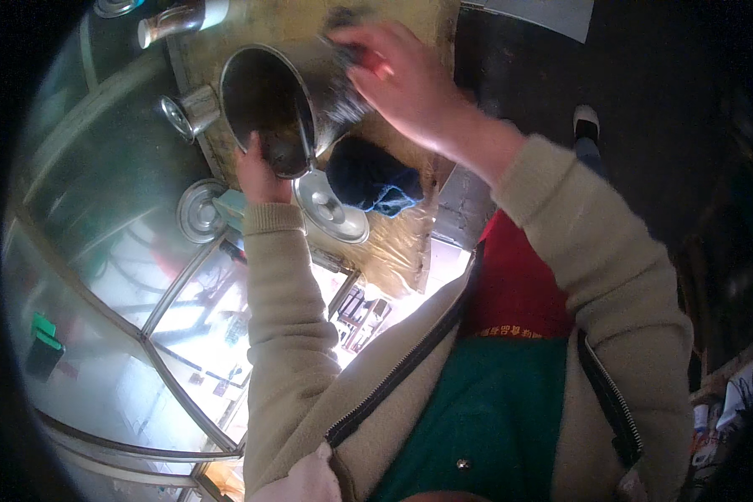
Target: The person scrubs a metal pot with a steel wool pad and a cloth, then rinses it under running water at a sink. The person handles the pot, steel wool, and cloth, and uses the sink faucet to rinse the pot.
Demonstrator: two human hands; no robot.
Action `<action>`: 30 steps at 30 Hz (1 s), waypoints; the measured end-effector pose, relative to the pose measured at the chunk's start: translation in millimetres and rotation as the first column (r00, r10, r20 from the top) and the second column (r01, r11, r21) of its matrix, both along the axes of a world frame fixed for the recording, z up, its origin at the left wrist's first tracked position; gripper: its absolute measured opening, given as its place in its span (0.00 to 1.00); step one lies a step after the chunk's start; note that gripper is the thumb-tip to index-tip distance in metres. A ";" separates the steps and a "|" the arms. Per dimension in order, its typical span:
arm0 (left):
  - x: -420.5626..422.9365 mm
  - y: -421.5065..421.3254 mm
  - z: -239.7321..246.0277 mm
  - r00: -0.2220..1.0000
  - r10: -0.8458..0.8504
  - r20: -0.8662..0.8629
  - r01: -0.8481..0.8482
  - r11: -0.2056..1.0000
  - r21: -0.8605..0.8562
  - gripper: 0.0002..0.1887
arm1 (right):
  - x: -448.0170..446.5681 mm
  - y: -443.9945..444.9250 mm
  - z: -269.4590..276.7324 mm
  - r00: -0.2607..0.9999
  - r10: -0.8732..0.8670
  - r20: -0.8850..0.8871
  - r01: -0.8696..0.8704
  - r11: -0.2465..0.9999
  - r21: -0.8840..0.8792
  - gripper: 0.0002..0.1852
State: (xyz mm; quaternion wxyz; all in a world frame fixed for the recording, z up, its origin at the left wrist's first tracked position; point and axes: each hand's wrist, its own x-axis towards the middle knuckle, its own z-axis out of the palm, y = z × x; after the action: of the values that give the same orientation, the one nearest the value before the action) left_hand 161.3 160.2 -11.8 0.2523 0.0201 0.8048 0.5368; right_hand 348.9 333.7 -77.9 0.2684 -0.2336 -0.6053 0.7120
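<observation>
My left hand (260,176) grips the rim of a cylindrical metal pot (310,59), thumb over the edge. The pot lies tilted, its dark mouth turned towards me. Over the pot's outer side, my right hand (408,88) is blurred; its fingers are closed around a small dark thing that I cannot make out. A crumpled dark blue cloth (370,176) with a light blue edge lies below the pot. Partly under that cloth and close to my left wrist is a round metal lid (345,223).
Left of the pot are a small metal canister (197,106), another round lid (201,210), a teal block (229,207) and a jar (182,25). Framed glass panels (119,263) border the left side. A yellowish covering (398,245) lies under the things. A shoe (585,122) shows on the dark floor.
</observation>
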 end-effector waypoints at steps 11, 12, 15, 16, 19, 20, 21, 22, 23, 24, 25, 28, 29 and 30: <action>10.9 1.2 -2.4 0.997 0.070 0.022 -0.071 0.996 0.052 0.18 | -9.1 -26.8 12.6 0.980 -0.157 -0.119 0.188 0.927 0.325 0.19; 9.9 0.0 -3.9 0.999 0.037 0.018 -0.038 0.998 0.047 0.18 | -11.3 -24.0 11.4 0.966 -0.152 -0.208 0.204 0.945 0.257 0.18; 8.8 -4.7 -4.4 0.995 0.095 -0.038 -0.095 0.995 0.021 0.18 | -19.6 -16.6 7.1 0.986 -0.127 0.112 0.070 0.907 0.414 0.17; 8.3 -5.4 -3.3 0.995 0.095 -0.023 -0.094 0.995 0.017 0.18 | -21.4 -14.9 6.6 0.981 -0.068 0.183 0.014 0.959 0.282 0.17; 9.4 -4.5 -1.4 0.998 0.064 0.007 -0.064 0.998 0.010 0.18 | -25.6 -14.0 7.7 0.981 -0.192 0.000 0.177 0.903 0.391 0.16; 10.5 -4.1 -0.3 0.999 0.047 0.002 -0.047 0.999 -0.010 0.18 | -26.1 -13.0 8.6 0.974 -0.222 -0.046 0.223 0.895 0.386 0.16; 11.6 -3.3 0.0 1.000 0.001 0.005 -0.001 1.000 0.012 0.18 | -26.8 -11.7 9.2 0.958 -0.262 -0.119 0.287 0.897 0.335 0.16; 12.3 -2.7 0.4 0.999 0.035 0.003 -0.035 0.999 -0.020 0.19 | -27.7 -10.1 9.8 0.932 -0.267 -0.244 0.341 0.876 0.341 0.15; 12.8 -2.1 0.8 0.999 0.037 0.009 -0.037 0.999 -0.018 0.19 | -28.3 -7.6 9.7 0.957 -0.270 -0.108 0.290 0.901 0.321 0.15; 13.7 -2.5 1.3 0.999 0.044 0.018 -0.044 0.999 -0.023 0.19 | -30.0 -6.1 9.7 0.974 -0.226 0.020 0.206 0.919 0.337 0.15; 13.7 -2.7 1.5 0.999 0.037 0.011 -0.036 0.999 -0.018 0.19 | -30.5 -4.6 8.9 0.968 -0.164 0.188 0.096 0.941 0.324 0.14; 12.3 -3.5 -0.5 1.000 0.006 0.000 -0.006 1.000 0.021 0.19 | -30.3 -13.8 8.3 0.972 -0.216 0.088 0.191 0.954 0.229 0.14; 11.5 -3.8 -0.7 1.000 0.003 0.003 -0.003 1.000 0.020 0.19 | -26.9 -20.1 7.5 0.969 -0.245 0.026 0.232 0.944 0.236 0.14; 11.0 -4.1 -1.2 1.000 -0.018 0.002 0.018 0.999 0.036 0.19 | -23.1 -30.2 9.7 0.970 -0.236 -0.052 0.242 0.951 0.192 0.18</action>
State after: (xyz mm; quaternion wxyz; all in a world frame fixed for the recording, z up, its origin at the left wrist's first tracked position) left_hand 172.3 156.1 -13.0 0.2577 0.0313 0.7946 0.5488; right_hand 325.9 303.5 -68.1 0.3830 -0.2672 -0.6362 0.6141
